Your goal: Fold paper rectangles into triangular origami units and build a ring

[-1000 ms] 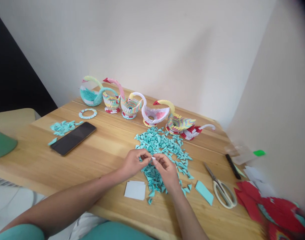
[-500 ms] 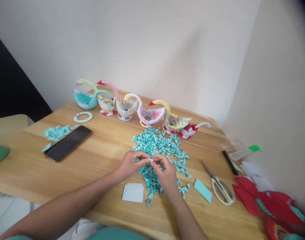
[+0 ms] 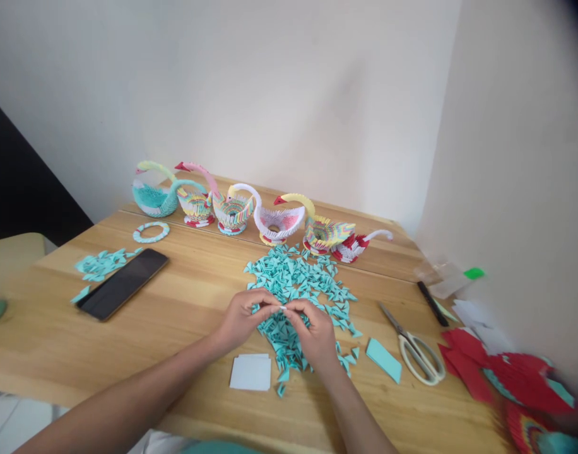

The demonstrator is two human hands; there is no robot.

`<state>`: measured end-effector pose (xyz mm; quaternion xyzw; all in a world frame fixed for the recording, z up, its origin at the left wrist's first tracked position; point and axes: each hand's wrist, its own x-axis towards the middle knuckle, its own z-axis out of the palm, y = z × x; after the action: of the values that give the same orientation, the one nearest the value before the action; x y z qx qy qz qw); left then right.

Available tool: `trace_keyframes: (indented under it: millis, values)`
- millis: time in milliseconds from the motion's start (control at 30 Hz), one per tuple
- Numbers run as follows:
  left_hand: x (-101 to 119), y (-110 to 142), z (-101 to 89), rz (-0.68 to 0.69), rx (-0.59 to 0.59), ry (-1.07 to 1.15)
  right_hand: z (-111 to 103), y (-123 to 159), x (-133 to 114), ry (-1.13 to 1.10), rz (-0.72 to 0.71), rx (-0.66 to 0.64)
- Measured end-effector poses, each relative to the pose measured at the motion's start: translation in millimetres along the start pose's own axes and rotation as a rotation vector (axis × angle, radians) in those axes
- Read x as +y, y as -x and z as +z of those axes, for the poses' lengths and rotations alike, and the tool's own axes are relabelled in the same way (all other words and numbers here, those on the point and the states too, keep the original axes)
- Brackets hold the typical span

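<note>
Between the fingertips of my left hand and my right hand is a small white piece of paper, mostly covered by the fingers. Both hands are closed in a pinch on it. They hover over a heap of turquoise folded paper triangles. Below my left hand lies a stack of white paper slips. A stack of turquoise paper slips lies to the right of my right hand.
Several folded-paper swans stand along the back, with a paper ring at left. A phone lies near a smaller turquoise pile. Scissors, a black pen-like object and red paper are at right.
The view has shifted, so the table items sit slightly further left and the swans lower. Both hands keep pinching the white paper, which shows as a narrower sliver now.
</note>
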<state>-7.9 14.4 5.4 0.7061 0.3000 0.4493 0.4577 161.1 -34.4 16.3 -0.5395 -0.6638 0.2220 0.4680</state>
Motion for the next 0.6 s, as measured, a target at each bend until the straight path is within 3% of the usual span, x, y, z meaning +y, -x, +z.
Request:
trace_keyframes:
  millis: [133, 267, 500, 600]
  values:
    - [-1.1, 1.0, -1.2, 0.079, -0.012, -0.176, -0.3, 0.3, 0.6, 0.095, -0.115, 0.009]
    - [0.0, 0.5, -3.3, 0.099, -0.027, -0.212, 0.2, -0.2, 1.1, 0.068, -0.112, -0.007]
    - [2.8, -0.3, -2.2, 0.028, -0.003, -0.101, -1.9, -1.9, 0.8, 0.055, -0.061, -0.040]
    - [0.4, -0.5, 0.6, -0.104, 0.021, 0.035, -2.0, -1.6, 0.2, 0.084, -0.105, -0.016]
